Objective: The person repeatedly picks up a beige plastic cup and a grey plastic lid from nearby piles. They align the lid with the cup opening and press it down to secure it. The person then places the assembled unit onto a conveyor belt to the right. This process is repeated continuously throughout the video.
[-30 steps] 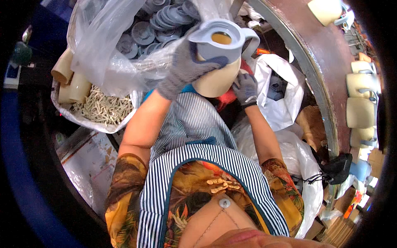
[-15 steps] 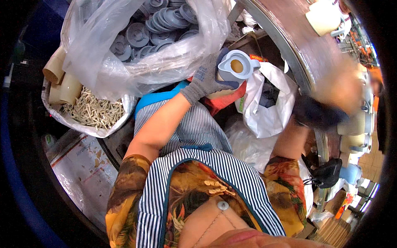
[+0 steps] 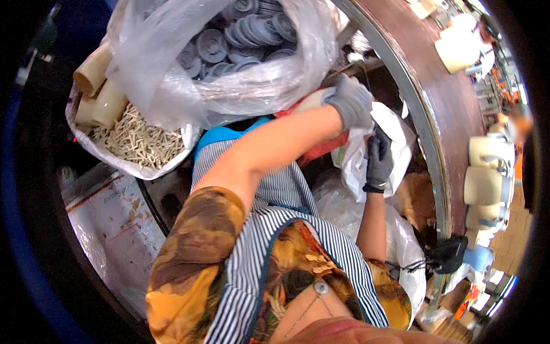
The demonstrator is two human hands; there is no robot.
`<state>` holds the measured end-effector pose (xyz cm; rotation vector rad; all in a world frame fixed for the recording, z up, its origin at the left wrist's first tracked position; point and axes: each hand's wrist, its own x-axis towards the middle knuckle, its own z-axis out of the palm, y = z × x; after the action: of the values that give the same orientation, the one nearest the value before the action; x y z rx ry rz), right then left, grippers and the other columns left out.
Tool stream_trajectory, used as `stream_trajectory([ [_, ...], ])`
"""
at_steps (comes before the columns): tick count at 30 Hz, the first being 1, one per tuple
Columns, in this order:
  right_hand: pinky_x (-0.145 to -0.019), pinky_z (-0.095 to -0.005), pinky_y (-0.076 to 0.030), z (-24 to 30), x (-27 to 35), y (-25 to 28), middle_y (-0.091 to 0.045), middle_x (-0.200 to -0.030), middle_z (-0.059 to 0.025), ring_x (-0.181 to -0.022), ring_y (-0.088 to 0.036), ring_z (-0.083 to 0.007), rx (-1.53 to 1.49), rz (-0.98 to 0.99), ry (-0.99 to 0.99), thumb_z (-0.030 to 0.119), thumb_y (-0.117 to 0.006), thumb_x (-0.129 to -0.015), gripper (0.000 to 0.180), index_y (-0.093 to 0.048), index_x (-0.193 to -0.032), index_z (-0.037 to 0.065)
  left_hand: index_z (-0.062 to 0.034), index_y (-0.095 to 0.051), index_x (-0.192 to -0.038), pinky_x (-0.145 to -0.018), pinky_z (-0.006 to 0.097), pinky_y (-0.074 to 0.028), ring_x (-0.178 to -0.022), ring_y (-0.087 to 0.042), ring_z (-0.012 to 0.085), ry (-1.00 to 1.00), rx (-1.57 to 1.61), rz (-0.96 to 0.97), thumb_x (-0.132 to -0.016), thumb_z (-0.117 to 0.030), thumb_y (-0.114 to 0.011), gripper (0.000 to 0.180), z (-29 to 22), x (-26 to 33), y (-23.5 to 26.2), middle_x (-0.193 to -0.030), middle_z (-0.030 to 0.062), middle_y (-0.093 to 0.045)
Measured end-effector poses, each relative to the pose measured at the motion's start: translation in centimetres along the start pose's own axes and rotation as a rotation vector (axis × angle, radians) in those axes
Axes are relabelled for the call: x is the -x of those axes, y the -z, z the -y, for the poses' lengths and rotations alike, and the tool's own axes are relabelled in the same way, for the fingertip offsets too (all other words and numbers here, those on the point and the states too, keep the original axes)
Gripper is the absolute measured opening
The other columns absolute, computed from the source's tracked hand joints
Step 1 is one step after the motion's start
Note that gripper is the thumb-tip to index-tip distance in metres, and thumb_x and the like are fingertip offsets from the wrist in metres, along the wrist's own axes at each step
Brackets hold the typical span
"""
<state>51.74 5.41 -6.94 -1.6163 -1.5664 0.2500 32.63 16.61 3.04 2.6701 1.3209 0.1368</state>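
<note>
My left hand [image 3: 353, 103], in a grey glove, is at the upper left rim of a white plastic bag [image 3: 395, 129]. Its back faces me, and its fingers are hidden. My right hand [image 3: 379, 163], in a darker grey glove, reaches into the mouth of the same bag; what its fingertips touch is hidden. Beside my left wrist lies a pale beige rounded thing [image 3: 314, 101], partly covered by my forearm. A red cloth or bag [image 3: 321, 150] shows beneath that forearm.
A large clear plastic bag [image 3: 154, 74] holds several grey-blue round lids [image 3: 212, 46]. Left of it, a white sack [image 3: 143, 171] contains small beige pegs and beige cylinders [image 3: 110, 103]. The metal-edged table [image 3: 424, 97] curves along the right, with several beige jugs [image 3: 482, 186] on it.
My left hand has moved right to the white bag; the grey-blue-rimmed jug it held no longer shows there. My right hand has come from the table edge down to the bag.
</note>
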Motion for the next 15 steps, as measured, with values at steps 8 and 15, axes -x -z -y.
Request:
stream_trajectory([
  [8, -0.085, -0.0459, -0.047, -3.9, 0.6, -10.2, -0.064, -0.118, -0.0156, -0.098, -0.061, -0.0352, 0.323, 0.177, 0.345, 0.030, -0.066, -0.089, 0.043, -0.060, -0.126, 0.008, 0.0000, -0.054, -0.127, -0.104, 0.045, -0.040, -0.119, -0.054, 0.0350, 0.124, 0.499, -0.673, -0.075, -0.022, -0.067, 0.057, 12.2, 22.0, 0.5, -0.125, 0.0213, -0.058],
  [15, -0.095, -0.0444, -0.043, 14.4, -12.0, -18.7, -0.062, -0.120, -0.0136, -0.111, -0.057, -0.0324, 0.192, 0.174, 0.776, 0.024, -0.069, -0.086, 0.039, -0.063, -0.122, 0.009, 0.0042, -0.049, -0.130, -0.096, 0.036, -0.046, -0.110, -0.058, 0.0234, 0.900, 0.832, -1.124, -0.095, -0.012, -0.055, 0.039, 16.1, 39.9, -4.5, -0.124, 0.0143, -0.059],
])
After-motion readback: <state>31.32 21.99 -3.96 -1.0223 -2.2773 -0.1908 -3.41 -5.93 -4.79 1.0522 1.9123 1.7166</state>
